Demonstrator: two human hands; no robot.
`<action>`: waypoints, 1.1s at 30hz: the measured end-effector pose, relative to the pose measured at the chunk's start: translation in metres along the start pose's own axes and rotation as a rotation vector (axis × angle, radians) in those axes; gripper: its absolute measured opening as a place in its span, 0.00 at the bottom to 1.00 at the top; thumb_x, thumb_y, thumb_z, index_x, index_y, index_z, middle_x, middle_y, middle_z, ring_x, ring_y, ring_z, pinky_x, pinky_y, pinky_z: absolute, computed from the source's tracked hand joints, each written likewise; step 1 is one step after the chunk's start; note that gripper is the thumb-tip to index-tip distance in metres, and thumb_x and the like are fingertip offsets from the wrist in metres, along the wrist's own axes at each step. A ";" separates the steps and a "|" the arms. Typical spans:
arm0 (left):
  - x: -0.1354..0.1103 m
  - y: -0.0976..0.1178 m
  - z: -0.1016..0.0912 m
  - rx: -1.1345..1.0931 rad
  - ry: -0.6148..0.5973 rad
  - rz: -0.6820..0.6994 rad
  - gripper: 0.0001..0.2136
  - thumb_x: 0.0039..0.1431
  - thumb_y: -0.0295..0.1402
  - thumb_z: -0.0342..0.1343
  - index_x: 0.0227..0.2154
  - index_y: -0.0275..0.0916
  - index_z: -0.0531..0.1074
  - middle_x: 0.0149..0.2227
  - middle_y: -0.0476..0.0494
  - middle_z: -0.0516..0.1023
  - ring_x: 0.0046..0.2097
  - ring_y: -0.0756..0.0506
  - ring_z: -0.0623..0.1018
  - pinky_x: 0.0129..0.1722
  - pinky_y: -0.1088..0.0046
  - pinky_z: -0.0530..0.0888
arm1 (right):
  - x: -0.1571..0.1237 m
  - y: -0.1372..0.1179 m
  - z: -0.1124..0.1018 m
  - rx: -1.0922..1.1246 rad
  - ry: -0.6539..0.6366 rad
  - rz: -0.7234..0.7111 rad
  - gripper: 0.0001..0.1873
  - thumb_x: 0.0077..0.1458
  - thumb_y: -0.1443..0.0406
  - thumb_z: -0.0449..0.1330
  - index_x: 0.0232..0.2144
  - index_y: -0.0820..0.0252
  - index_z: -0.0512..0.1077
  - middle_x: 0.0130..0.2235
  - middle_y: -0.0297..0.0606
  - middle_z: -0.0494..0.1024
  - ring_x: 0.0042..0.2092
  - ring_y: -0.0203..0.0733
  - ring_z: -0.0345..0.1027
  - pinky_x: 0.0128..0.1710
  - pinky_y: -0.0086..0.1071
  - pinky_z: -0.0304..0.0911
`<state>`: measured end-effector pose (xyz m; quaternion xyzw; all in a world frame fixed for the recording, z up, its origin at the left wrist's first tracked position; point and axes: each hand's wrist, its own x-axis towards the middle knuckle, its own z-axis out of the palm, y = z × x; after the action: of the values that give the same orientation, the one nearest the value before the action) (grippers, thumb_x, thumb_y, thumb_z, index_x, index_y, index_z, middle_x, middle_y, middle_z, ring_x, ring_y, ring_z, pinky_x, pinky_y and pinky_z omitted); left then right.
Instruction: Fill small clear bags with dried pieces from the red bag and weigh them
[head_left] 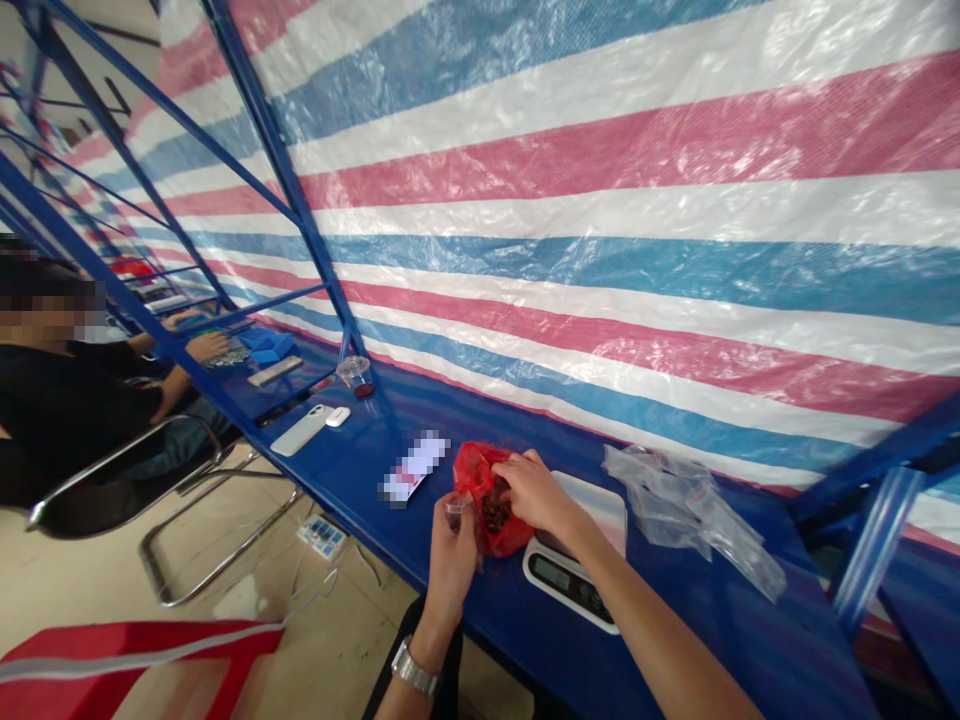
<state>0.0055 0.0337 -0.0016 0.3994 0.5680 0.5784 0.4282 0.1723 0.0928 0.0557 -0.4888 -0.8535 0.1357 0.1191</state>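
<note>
A red plastic bag (469, 462) stands open on the blue table, with many small dark brown pieces (495, 512) inside; their kind is too small to tell. At its near left side my left hand (452, 545) is closed on a small clear plastic bag (457, 507). My right hand (534, 488) reaches over the red bag's right side, its fingers curled down at the brown pieces. What those fingertips grip is hidden. Under my right forearm lies a white digital scale (570, 590), partly covered by the arm.
Clear plastic bags (682, 505) lie right of the scale. Leftward on the table (360, 500) are a lit phone (415, 468), a pale phone (301, 430), a small white case (338, 417) and a plastic cup (358, 378). Another person (67, 400) sits at far left, behind blue frame bars.
</note>
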 end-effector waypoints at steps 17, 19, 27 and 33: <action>-0.007 0.012 -0.003 -0.089 -0.021 -0.057 0.32 0.54 0.58 0.64 0.52 0.38 0.69 0.35 0.45 0.81 0.35 0.46 0.81 0.36 0.70 0.77 | -0.003 0.006 -0.001 0.352 -0.067 -0.020 0.09 0.58 0.71 0.62 0.40 0.56 0.76 0.41 0.36 0.84 0.45 0.45 0.76 0.52 0.39 0.60; -0.008 0.012 -0.005 -0.040 -0.033 -0.041 0.33 0.55 0.59 0.62 0.52 0.37 0.68 0.31 0.48 0.79 0.30 0.47 0.79 0.32 0.70 0.75 | -0.003 0.012 0.001 0.491 -0.080 -0.029 0.11 0.60 0.71 0.60 0.44 0.56 0.76 0.43 0.37 0.84 0.46 0.44 0.78 0.51 0.37 0.65; -0.011 0.003 -0.018 0.182 0.009 0.185 0.21 0.63 0.45 0.60 0.54 0.39 0.71 0.53 0.34 0.77 0.55 0.38 0.77 0.59 0.56 0.70 | -0.011 0.028 -0.014 0.668 -0.096 -0.066 0.11 0.64 0.66 0.57 0.47 0.57 0.75 0.46 0.42 0.84 0.49 0.46 0.79 0.54 0.41 0.70; -0.017 0.000 -0.016 0.227 -0.098 0.159 0.22 0.62 0.36 0.61 0.58 0.40 0.71 0.55 0.34 0.77 0.57 0.37 0.76 0.60 0.54 0.70 | -0.019 0.024 -0.037 0.691 -0.110 -0.073 0.13 0.66 0.61 0.57 0.49 0.58 0.75 0.47 0.42 0.84 0.51 0.47 0.78 0.57 0.43 0.68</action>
<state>-0.0046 0.0127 -0.0015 0.5168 0.5748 0.5221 0.3604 0.2129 0.0924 0.0809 -0.3807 -0.7793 0.4382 0.2361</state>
